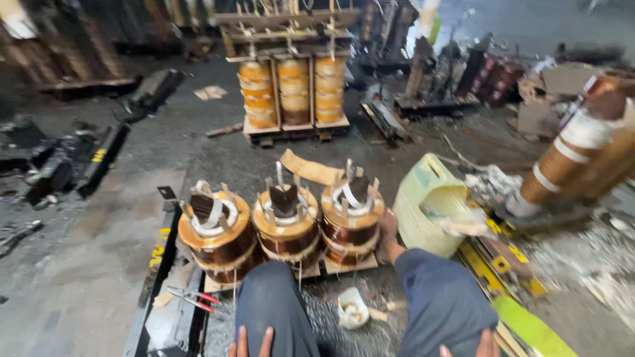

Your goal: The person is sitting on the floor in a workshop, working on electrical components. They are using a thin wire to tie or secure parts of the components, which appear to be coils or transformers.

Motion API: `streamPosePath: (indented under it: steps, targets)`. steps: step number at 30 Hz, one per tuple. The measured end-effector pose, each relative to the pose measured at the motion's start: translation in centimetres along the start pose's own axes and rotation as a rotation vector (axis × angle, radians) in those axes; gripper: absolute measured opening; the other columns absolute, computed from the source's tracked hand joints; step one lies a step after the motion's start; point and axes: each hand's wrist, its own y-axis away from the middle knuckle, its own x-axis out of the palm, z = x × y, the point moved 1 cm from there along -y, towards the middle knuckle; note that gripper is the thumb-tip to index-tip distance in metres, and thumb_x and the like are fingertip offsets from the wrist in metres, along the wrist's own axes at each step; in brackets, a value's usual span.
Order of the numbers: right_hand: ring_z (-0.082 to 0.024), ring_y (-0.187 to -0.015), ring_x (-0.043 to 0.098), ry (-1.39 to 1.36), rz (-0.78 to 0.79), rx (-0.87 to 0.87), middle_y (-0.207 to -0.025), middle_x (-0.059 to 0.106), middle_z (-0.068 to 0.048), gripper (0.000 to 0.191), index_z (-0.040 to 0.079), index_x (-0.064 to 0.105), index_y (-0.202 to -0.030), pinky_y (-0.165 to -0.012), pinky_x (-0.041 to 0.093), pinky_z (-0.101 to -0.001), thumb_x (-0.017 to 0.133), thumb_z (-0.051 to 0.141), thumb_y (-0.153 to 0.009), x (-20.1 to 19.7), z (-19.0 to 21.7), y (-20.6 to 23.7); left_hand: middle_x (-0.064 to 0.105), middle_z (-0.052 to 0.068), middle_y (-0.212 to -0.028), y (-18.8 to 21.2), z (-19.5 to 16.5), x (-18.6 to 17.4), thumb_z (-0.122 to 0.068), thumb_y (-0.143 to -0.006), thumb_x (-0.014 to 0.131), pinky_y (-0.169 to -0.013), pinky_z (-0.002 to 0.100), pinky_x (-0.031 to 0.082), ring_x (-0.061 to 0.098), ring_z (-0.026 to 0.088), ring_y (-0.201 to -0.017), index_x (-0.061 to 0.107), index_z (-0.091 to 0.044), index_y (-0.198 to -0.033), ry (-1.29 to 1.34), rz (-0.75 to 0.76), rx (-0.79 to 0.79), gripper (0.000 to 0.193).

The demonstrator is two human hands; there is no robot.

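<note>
Three round coils (284, 225) are set side by side on a thin wooden board (344, 266) on the floor (86, 238), right in front of the person. They are wound in shiny brown and orange tape, with white rings and dark blocks poking out on top. A bare limb (387, 228) is pressed against the right coil; it cannot be told if it is a foot or a hand. The left hand (254, 344) is seen only as spread fingers laid flat on a blue trouser leg (278, 304), holding nothing. Just a small bit of the right hand (486, 345) is seen on the other leg, so it cannot be told if it is open or closed. A small white cup (352, 307) is stood between the legs, and red pliers (192, 297) are laid on a black metal beam (155, 277) to the left. A pale green plastic jug (430, 201) is stood just beside the coils. More coils (294, 92) are stacked in a frame at the back. The coils look heavy and the board looks thin, so they could be tipped if pushed hard. The cup could be knocked over by a leg. Skin could be cut on the sharp scraps scattered over the gritty floor.
</note>
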Motion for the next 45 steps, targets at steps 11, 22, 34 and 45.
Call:
streamPosePath:
  steps: [11,22,34,45]
  targets:
    - [-0.052,-0.136,0.041,0.023,0.055,0.253,-0.151,0.037,-0.034,0.086,-0.006,0.034,-0.149,-0.108,0.039,-0.0533,0.07,0.036,-0.083,-12.2,2.9,14.0,0.04,0.033,-0.148,-1.7,1.7,-1.8,-0.049,-0.07,0.067,-0.111,0.061,0.037,0.044,0.049,-0.133,0.06,-0.024,-0.134,0.23,0.369,0.04,0.069]
    - [-0.049,-0.14,0.039,0.189,0.05,-0.008,-0.155,0.034,-0.03,0.077,-0.004,0.038,-0.147,-0.111,0.034,-0.0567,0.066,0.029,-0.083,-11.4,6.0,12.2,0.039,0.031,-0.151,-4.8,0.2,-3.7,-0.04,-0.067,0.074,-0.11,0.06,0.036,0.042,0.054,-0.131,0.059,-0.027,-0.136,0.328,0.422,-0.06,0.072]
    - [-0.047,-0.143,0.043,-0.103,-0.021,-0.068,-0.157,0.038,-0.03,0.075,-0.005,0.042,-0.147,-0.115,0.037,-0.0493,0.071,0.019,-0.081,-16.5,9.1,11.5,0.027,0.026,-0.157,-7.0,-1.4,-7.7,-0.037,-0.072,0.074,-0.112,0.061,0.03,0.029,0.054,-0.139,0.053,-0.028,-0.141,0.419,0.565,-0.096,0.072]
    - [-0.047,-0.151,0.041,0.047,-0.11,0.15,-0.163,0.039,-0.031,0.069,-0.008,0.036,-0.159,-0.123,0.036,-0.0487,0.06,0.018,-0.101,-18.4,6.3,12.5,0.028,0.019,-0.161,-10.3,-2.9,-10.8,-0.031,-0.078,0.072,-0.111,0.059,0.03,0.029,0.05,-0.143,0.054,-0.029,-0.144,0.413,0.651,-0.279,0.069]
